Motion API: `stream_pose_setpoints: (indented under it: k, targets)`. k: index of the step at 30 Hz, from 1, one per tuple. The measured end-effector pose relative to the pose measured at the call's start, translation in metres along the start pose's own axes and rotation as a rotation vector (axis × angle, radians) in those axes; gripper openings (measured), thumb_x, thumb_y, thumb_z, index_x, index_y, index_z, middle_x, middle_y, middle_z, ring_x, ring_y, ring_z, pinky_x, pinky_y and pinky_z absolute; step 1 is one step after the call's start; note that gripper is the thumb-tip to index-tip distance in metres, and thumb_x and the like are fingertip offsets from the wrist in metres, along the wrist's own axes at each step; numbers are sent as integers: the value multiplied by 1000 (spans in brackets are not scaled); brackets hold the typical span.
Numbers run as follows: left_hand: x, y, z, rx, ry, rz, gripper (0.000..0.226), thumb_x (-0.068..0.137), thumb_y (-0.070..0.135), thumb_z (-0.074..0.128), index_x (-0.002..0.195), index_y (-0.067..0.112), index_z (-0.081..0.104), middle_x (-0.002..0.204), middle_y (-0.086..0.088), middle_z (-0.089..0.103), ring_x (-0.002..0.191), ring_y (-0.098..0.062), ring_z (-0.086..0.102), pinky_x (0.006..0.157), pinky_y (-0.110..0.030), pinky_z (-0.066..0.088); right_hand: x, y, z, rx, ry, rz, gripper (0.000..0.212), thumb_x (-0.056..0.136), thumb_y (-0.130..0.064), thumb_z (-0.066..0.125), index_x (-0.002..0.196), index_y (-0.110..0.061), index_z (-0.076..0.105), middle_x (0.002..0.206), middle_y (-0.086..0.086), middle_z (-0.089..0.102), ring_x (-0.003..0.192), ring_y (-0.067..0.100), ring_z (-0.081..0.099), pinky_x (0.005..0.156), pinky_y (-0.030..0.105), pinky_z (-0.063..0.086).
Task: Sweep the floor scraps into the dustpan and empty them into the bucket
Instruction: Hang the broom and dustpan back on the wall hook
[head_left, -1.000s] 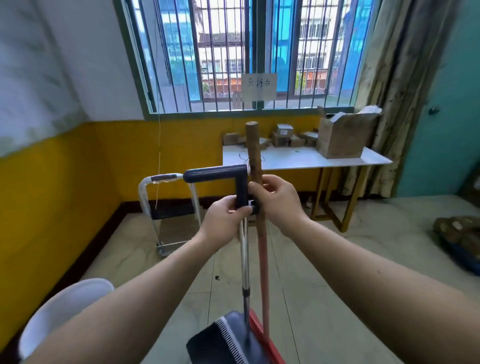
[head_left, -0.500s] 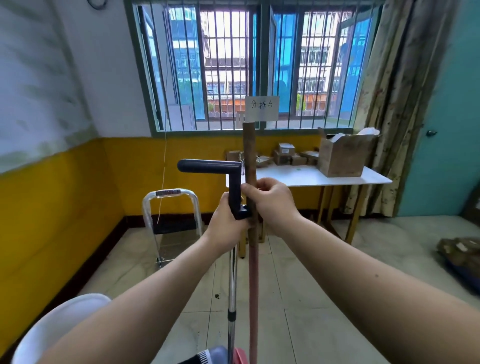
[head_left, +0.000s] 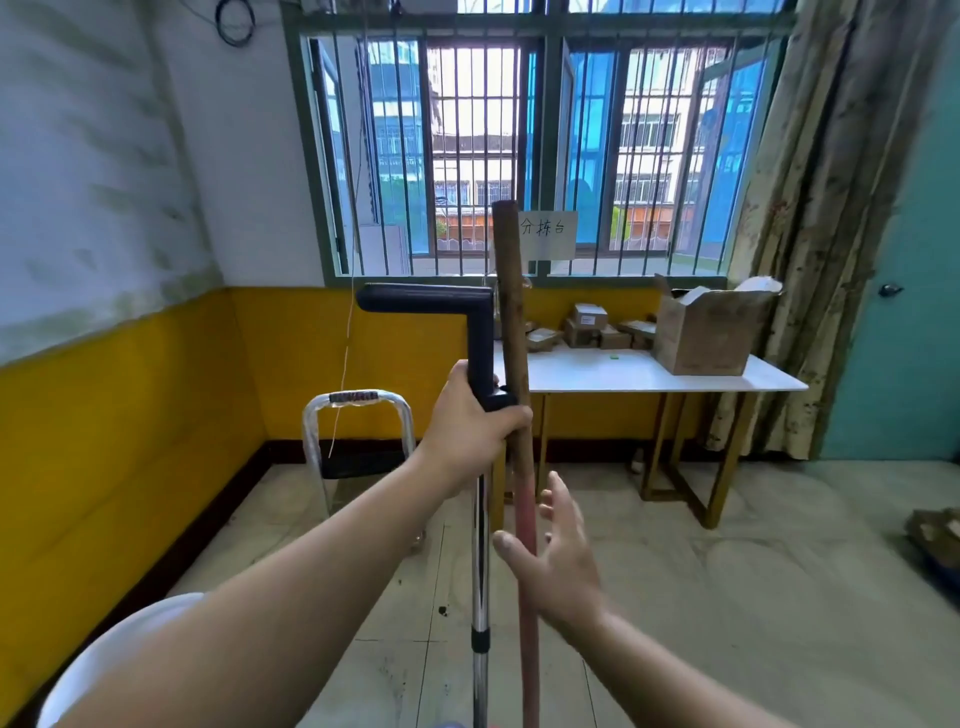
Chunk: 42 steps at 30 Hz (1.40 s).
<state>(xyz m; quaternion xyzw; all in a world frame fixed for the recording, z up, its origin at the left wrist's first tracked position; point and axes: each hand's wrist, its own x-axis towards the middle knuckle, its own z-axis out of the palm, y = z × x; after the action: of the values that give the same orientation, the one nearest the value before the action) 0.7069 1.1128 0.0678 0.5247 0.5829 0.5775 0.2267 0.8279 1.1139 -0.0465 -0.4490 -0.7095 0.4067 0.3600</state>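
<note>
Two long handles stand upright and side by side at the centre of the view, bunched in one fist.

Item 1: dustpan handle, black, L-shaped grip on a chrome shaft that runs down past the bottom edge. The pan itself is out of frame.

Item 2: broom handle, worn brown wood at the top, reddish lower down. It touches the dustpan grip on its right side. The bristle end is hidden below the frame.

Item 3: left hand, fingers wrapped closed around both shafts just under the black grip. Judged purpose: one hand keeps the pair vertical and together so the other is free.

Item 4: right hand, fingers spread and unclenched, thumb just beside the reddish stretch of the broom handle. It holds nothing. Judged purpose: positioned to take the broom lower down, separating the tools for sweeping.

Item 5: floor, pale tile. A few dark specks lie near the chrome shaft; whether these are the scraps cannot be told.

Item 6: bucket, not identifiable. A white rounded object shows at the lower left corner of the frame, too cropped to name.

Surroundings: white table below the barred window, cardboard box toward its right end, small cartons along its back edge. Folded step stool against the yellow wall.

Status: sweeping judged not yet begun.
</note>
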Motion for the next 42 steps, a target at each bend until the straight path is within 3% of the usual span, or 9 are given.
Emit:
stream_pose_setpoints:
  k: [4, 8, 14, 21, 27, 32, 35, 39, 42]
  targets:
    - [8, 28, 7, -52, 13, 24, 48, 82, 11, 74, 116, 22, 42, 98, 3, 56, 87, -15, 64, 69, -24, 58, -2, -15, 29, -11, 115, -25, 114, 76, -47, 74, 147, -35, -14, 155, -5, 9, 143, 20, 19, 115, 45, 28]
    - [15, 47, 9, -118, 6, -30, 52, 81, 10, 74, 125, 17, 47, 100, 0, 60, 83, -17, 65, 75, -32, 60, 16, -29, 29, -42, 272, -41, 108, 78, -40, 74, 149, -29, -8, 152, -1, 18, 141, 19, 24, 115, 47, 26]
    - [23, 56, 6, -175, -44, -41, 27, 83, 9, 72, 108, 11, 60, 94, 1, 62, 88, -19, 63, 72, -27, 55, 28, -34, 24, -120, 324, -62, 92, 83, -35, 69, 146, -26, 2, 146, 0, 25, 136, 19, 31, 114, 41, 29]
    - [26, 53, 11, -158, -37, 50, 32, 83, 8, 72, 113, 13, 61, 97, 4, 70, 90, -14, 68, 65, -19, 53, 30, -35, 22, -142, 309, -49, 93, 83, -37, 68, 145, -27, -1, 146, 0, 24, 134, 19, 31, 111, 43, 34]
    - [28, 48, 17, -112, 14, 72, 12, 85, 16, 70, 92, 17, 61, 79, 1, 63, 78, -17, 67, 72, -28, 58, 35, -32, 17, -112, 231, -13, 77, 85, -30, 68, 140, -23, 15, 130, 1, 43, 114, 19, 50, 87, 29, 49]
    - [31, 41, 9, -91, 39, 34, 17, 84, 15, 72, 96, 14, 61, 82, -1, 63, 82, -21, 68, 72, -30, 59, 30, -33, 6, -140, 66, -88, 87, 76, -43, 75, 140, -24, 20, 128, -5, 38, 116, 15, 45, 97, 35, 48]
    - [28, 37, -2, -96, 67, 13, 17, 83, 13, 73, 94, 14, 61, 83, -1, 61, 83, -21, 65, 72, -31, 58, 32, -44, -22, -79, -14, -145, 68, 85, -50, 61, 141, -29, 29, 128, -6, 40, 107, 6, 48, 93, 32, 49]
    - [19, 33, -9, -88, 62, -8, 21, 82, 14, 73, 100, 11, 62, 90, -5, 64, 87, -23, 66, 78, -35, 58, 59, -105, -61, 78, 117, -222, 48, 98, -42, 41, 142, -22, 39, 141, -1, 45, 117, 4, 41, 95, 26, 38]
    - [11, 28, -7, -40, 63, -49, 21, 83, 18, 72, 101, 17, 61, 98, -6, 68, 93, -25, 68, 89, -46, 55, 69, -163, -72, 108, 43, -366, 41, 100, -43, 38, 134, -22, 48, 132, 0, 56, 119, 14, 52, 102, 39, 44]
